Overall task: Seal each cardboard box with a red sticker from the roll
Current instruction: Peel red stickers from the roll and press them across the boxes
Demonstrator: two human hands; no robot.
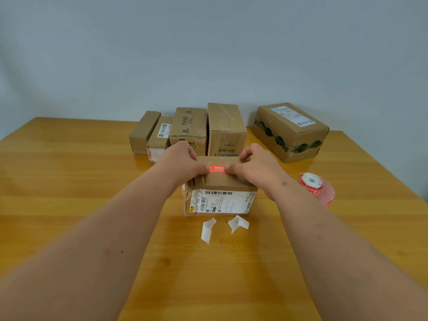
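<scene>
Looking down from the head camera, both bare forearms reach in from the lower corners of the frame and meet at the cardboard box [220,188] just below frame centre, which stands on the yellow wooden table [69,181]. Across the box's top lies a red sticker [217,169] with white print, and each end of it is under a thumb: the left hand [183,162] presses the sticker's left end while its curled fingers hook over the far top edge of the box, and the right hand [253,166] presses the right end, its fingers likewise curled over the far edge, so both hands grip the box with the sticker pinned beneath them. The near face of the box carries a white shipping label [222,201] with barcodes. Just in front of the box, toward the lower middle of the frame, two curled white backing strips [208,230] lie on the table, close together but apart. To the right of the box, partly hidden by the right forearm, sits the roll of red stickers [317,187] with its white core facing up. Behind the box, in a row across the middle of the frame, stand four more cardboard boxes [188,128] set tight side by side, and further right a larger box [289,130] bound with green-printed tape lies at an angle, apart from the row. A plain pale wall [208,54] fills the upper half.
</scene>
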